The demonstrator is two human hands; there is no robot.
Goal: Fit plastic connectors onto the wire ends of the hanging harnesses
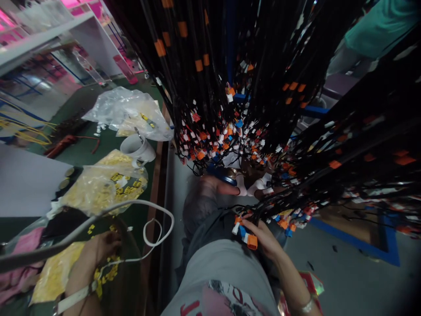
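My left hand is over the green tabletop at the left, its fingers curled down among small loose yellow plastic pieces. What lies between the fingertips is hidden and blurred. Over my lap, my right hand is closed round the end of a black wire harness. White, blue and orange connectors stick out from its fingers. That harness runs to the right, towards a thick hanging bunch of black harnesses with many coloured connectors.
Plastic bags of yellow pieces, a white mug and a clear bag lie on the table. A white cable loops over its edge. More harnesses hang ahead from a blue frame. A person in green is at upper right.
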